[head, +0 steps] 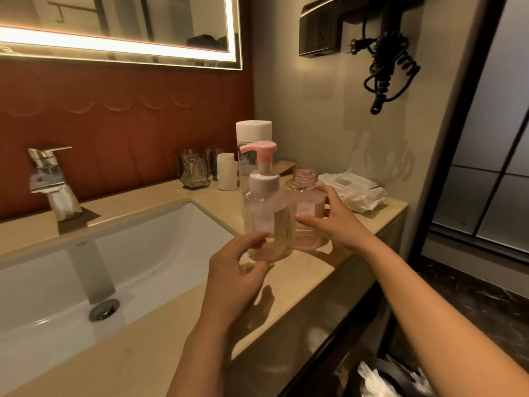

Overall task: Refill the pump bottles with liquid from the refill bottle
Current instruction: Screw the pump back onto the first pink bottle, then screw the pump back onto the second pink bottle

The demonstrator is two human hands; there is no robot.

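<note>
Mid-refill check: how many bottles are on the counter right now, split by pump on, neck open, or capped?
Pump bottle: 1
Open bottle: 1
White-capped bottle: 1
Total: 3

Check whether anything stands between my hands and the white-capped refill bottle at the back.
Yes. The pump bottle, gripped by the left hand, stands directly in front of the refill bottle. The open bottle, held by the right hand, sits just right of the pump bottle.
</note>
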